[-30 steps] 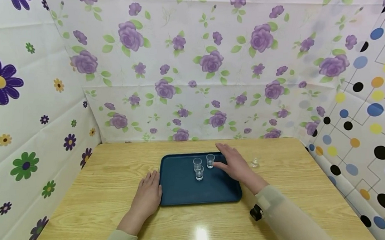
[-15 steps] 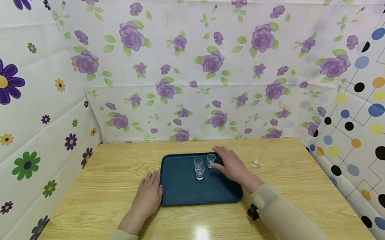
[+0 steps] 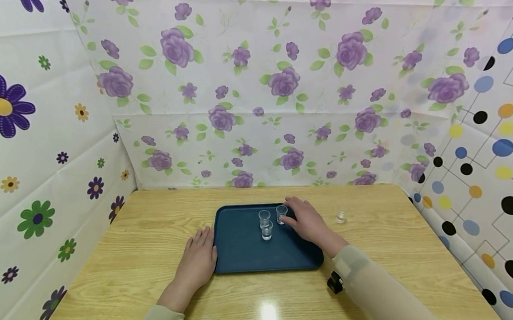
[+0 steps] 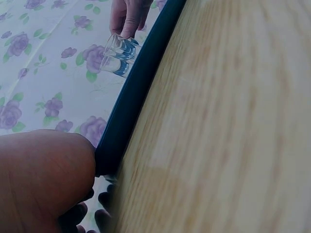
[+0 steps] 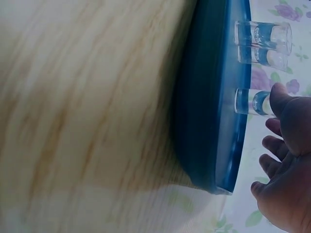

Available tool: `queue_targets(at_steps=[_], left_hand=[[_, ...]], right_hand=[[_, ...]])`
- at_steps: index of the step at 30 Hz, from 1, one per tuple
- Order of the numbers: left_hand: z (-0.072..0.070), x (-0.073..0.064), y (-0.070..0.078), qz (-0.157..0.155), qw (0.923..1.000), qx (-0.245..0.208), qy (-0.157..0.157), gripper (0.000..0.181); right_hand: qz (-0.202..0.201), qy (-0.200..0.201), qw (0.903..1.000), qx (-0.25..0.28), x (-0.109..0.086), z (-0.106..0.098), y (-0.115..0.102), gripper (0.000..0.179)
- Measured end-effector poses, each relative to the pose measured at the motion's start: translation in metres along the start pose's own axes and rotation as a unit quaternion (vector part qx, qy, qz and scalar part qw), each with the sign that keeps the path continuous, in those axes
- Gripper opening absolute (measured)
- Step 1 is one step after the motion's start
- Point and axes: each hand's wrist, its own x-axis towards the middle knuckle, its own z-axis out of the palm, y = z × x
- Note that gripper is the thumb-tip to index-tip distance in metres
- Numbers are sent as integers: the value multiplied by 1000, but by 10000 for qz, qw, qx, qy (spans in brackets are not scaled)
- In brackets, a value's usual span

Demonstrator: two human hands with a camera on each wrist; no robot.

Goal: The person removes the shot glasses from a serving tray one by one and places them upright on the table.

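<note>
My left hand [image 3: 197, 258] rests on the table with its fingers along the left edge of a dark blue tray [image 3: 239, 257]. Three small clear shot glasses stand upright on the tray. Two of them, a rear glass [image 3: 264, 216] and a front glass [image 3: 266, 233], stand close together. My right hand [image 3: 307, 223] reaches over the tray at the third shot glass [image 5: 247, 101], thumb in front of it and fingers behind. The thumb overlaps this glass near its rim in the right wrist view; firm contact cannot be made out.
Another small clear glass [image 3: 341, 215] stands on the wooden table [image 3: 141, 231], right of the tray. Flowered cloth [image 3: 260, 84] hangs behind the table, with patterned cloth on both sides. A black wrist camera [image 3: 335, 283] sits at the right cuff.
My right hand has shifted slightly left around the third shot glass, and the gap between thumb and fingers has narrowed. The left hand, tray and glasses stay put.
</note>
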Motion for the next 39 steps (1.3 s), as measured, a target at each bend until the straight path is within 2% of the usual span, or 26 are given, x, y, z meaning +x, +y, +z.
queue_targets(at_steps=[10,15,23,39], left_hand=[[3,0,0,45,9999,-35,92,54],[5,1,0,3,10000,-42,11,55],[5,3,0,-13,10000,-38,3,56],[0,2,-1,-23,10000,9,-50,55]], right_hand=[[102,73,9997,186,2,1,-7,52],[156,137,9992,345,2,1,-10,48],[247,248,9990,261,2,1,-10,42],[225,463,9986,154,-22,-25,-1,46]])
